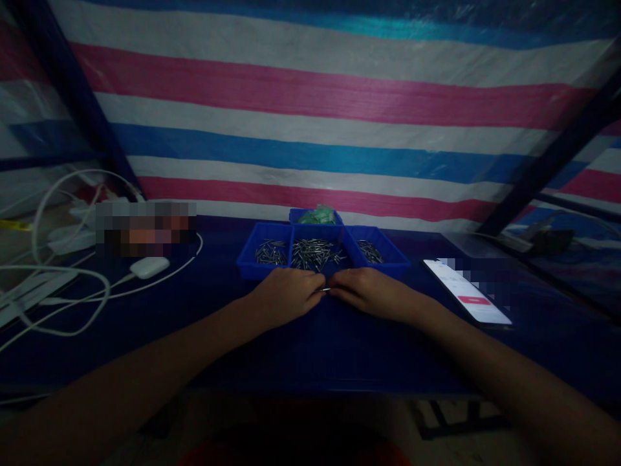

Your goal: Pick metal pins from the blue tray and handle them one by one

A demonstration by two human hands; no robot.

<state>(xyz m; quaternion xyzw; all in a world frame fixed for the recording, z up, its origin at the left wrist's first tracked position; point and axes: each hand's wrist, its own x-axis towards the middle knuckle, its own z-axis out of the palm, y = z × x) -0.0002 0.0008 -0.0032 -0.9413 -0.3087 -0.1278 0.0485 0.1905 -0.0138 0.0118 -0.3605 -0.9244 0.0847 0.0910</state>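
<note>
Just below the center of the frame, where my two hands nearly meet, a thin, shiny metal piece (325, 289) spans the small gap between them. My left hand (290, 294) pinches its left end between thumb and fingers, and my right hand (367, 291) has its fingers closed narrowly at the other end; I cannot tell how firmly.

Directly behind my hands sit blue plastic bins. The left bin (248, 257), the middle bin (343, 262) and the right bin (398, 257) each hold loose, slender metal pieces, and the back bin (292, 213) holds something green and wrapped, too blurred to name. All rest on a dark blue table (310, 356).

At the right of the frame, a phone (468, 292) lies with its screen lit. At the left are white cables (104, 285) and a small white case (149, 266). Striped sheeting (310, 97) in pink, white and blue fills the top.
</note>
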